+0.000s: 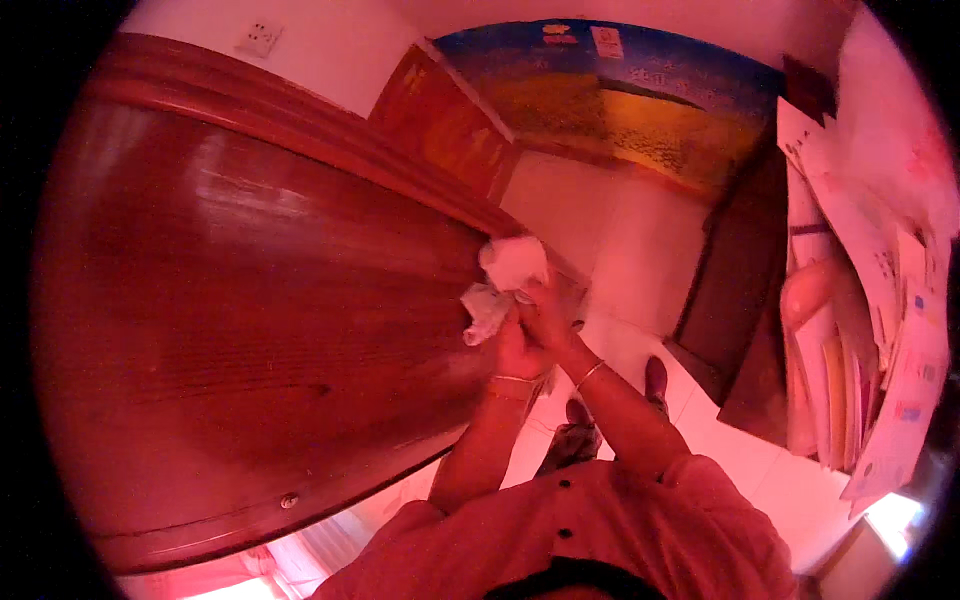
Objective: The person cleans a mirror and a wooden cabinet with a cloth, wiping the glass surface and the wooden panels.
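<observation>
At the right end of the dark red-brown wooden panel [260, 320], in the head view, a crumpled white cloth [515, 262] is bunched in both hands, creased and tinted pink by the light. It shows as two lobes: a larger, rounder one toward the panel's far edge, and a smaller, folded one nearer the panel's middle; whether they are one piece cannot be told. Beside the panel's end, the right hand [545, 318] has its fingers closed on the near side of the larger lobe. Against it, nearer the panel, the left hand [516, 352] is closed on the smaller lobe, its fingertips hard to make out. Both lobes stick out past the fingers, away from the body.
</observation>
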`<state>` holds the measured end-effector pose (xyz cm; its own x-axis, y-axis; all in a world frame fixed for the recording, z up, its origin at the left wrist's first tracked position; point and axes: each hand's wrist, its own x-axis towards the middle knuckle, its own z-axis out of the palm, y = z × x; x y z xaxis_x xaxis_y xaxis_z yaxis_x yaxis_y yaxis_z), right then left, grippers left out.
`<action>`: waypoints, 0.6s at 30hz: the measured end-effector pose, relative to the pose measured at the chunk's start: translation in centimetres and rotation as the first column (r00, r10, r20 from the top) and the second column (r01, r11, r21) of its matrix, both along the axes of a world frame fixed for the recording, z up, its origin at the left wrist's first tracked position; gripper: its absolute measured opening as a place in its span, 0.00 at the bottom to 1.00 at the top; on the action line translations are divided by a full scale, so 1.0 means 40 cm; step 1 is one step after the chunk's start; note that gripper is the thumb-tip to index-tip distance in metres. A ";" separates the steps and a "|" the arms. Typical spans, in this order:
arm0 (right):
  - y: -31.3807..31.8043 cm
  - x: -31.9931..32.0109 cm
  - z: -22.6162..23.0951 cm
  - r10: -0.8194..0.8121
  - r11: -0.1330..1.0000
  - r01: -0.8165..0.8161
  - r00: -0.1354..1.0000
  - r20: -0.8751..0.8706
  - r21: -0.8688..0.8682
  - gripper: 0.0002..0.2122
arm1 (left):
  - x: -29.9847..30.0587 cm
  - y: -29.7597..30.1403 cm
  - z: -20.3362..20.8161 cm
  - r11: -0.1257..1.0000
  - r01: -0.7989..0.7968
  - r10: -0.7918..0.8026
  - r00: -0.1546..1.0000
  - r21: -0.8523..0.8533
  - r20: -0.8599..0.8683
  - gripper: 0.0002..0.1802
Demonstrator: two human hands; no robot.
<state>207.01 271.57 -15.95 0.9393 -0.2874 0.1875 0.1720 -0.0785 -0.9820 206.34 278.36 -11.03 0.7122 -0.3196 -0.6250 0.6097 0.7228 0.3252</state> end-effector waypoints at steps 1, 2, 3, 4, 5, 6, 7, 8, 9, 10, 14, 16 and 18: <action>0.032 -0.008 -0.069 0.018 1.000 -0.017 0.997 -0.069 0.009 0.10 | -0.003 0.050 -0.089 1.000 -0.026 0.026 1.000 0.016 0.010 0.17; 0.080 -0.010 -0.121 0.047 0.999 -0.047 0.993 -0.105 0.001 0.10 | -0.008 0.129 -0.188 0.998 -0.010 0.005 0.997 0.067 0.075 0.16; 0.110 -0.014 -0.176 0.060 0.998 -0.062 0.987 -0.147 -0.010 0.10 | -0.013 0.182 -0.261 0.993 0.025 -0.039 0.992 0.115 0.118 0.16; 0.069 -0.016 -0.257 0.018 0.998 -0.030 0.982 -0.188 -0.062 0.09 | -0.009 0.142 -0.323 0.994 0.048 -0.058 0.993 0.096 0.105 0.16; 0.019 -0.019 -0.335 -0.026 0.992 -0.001 0.974 -0.225 -0.122 0.09 | 0.000 0.087 -0.384 0.992 0.080 -0.082 0.997 0.099 0.012 0.15; -0.011 -0.022 -0.390 -0.073 0.983 0.030 0.968 -0.239 -0.178 0.09 | -0.008 0.047 -0.431 0.988 0.109 -0.100 0.991 0.111 -0.086 0.15; -0.045 -0.024 -0.445 -0.138 0.968 0.082 0.963 -0.231 -0.239 0.09 | -0.019 0.003 -0.478 0.983 0.143 -0.120 0.976 0.117 -0.184 0.15; -0.045 -0.013 -0.451 -0.184 0.954 0.127 0.962 -0.200 -0.271 0.09 | -0.016 -0.004 -0.502 0.977 0.153 -0.111 0.959 0.147 -0.260 0.14; -0.004 -0.003 -0.415 -0.249 0.938 0.199 0.957 -0.151 -0.283 0.08 | -0.023 0.040 -0.528 0.972 0.137 -0.066 0.939 0.193 -0.338 0.14; 0.034 0.027 -0.361 -0.221 0.951 0.188 0.968 -0.118 -0.246 0.08 | -0.002 0.092 -0.531 0.968 0.105 -0.033 0.953 0.228 -0.300 0.14; -0.053 -0.023 -0.362 -0.177 0.984 0.144 0.892 -0.417 -0.109 0.11 | -0.032 0.036 -0.462 0.976 0.131 -0.135 0.991 0.175 0.012 0.17; -0.086 -0.020 -0.290 -0.137 0.990 0.128 0.813 -0.565 -0.055 0.12 | -0.023 0.009 -0.363 0.968 0.170 -0.170 0.985 0.186 -0.018 0.17; -0.109 0.002 -0.154 -0.228 0.974 0.205 0.904 -0.362 -0.100 0.11 | -0.027 -0.017 -0.234 0.966 0.154 -0.166 0.985 0.206 0.043 0.19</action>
